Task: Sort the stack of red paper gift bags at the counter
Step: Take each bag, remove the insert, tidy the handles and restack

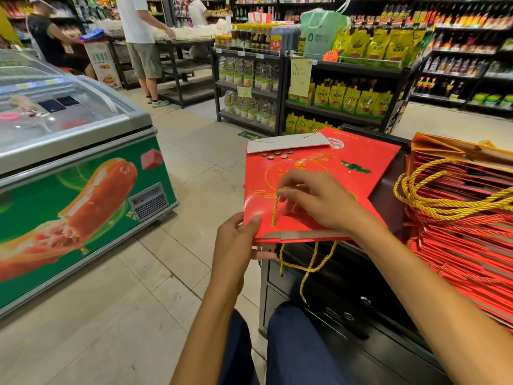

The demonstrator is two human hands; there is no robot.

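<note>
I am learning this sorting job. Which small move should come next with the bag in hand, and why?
Probably tuck the gold cord flat: the right hand pinches it over the red bag, while the left hand grips the bag's corner.

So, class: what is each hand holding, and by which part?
Left hand grips the red gift bag at its near left corner; right hand pinches its gold rope handle.
</note>
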